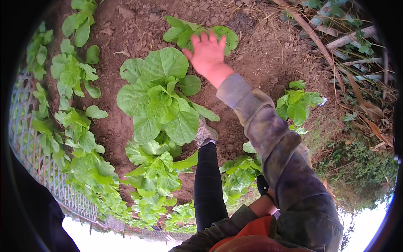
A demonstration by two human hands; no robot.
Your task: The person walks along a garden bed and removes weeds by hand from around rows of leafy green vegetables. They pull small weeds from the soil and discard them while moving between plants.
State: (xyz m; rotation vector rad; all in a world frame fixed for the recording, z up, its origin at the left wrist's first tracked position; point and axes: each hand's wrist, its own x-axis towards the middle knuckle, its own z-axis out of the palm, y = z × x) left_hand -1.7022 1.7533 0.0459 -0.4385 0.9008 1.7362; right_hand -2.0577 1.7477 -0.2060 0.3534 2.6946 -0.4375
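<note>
My right hand (208, 53) reaches forward, palm down with its fingers spread, over a small leafy green vegetable plant (227, 37). The fingertips overlap its middle leaves; whether they press on them is unclear. Just left of that hand stands a larger broad-leaved vegetable plant (162, 97) with a pale green heart. My left hand (274, 210) is bent in close to my body and mostly hidden behind the right sleeve (267, 126). A black object (262, 186) shows beside its wrist, and I cannot tell if the hand holds it.
My shoe (206, 132) stands on brown soil (226, 135) beside the large plant. Further leafy rows (88, 151) run along the left, near a lattice fence (34, 157). Another leafy plant (295, 105) grows right of my arm. Poles (349, 37) and dry stalks (324, 47) lie at the upper right.
</note>
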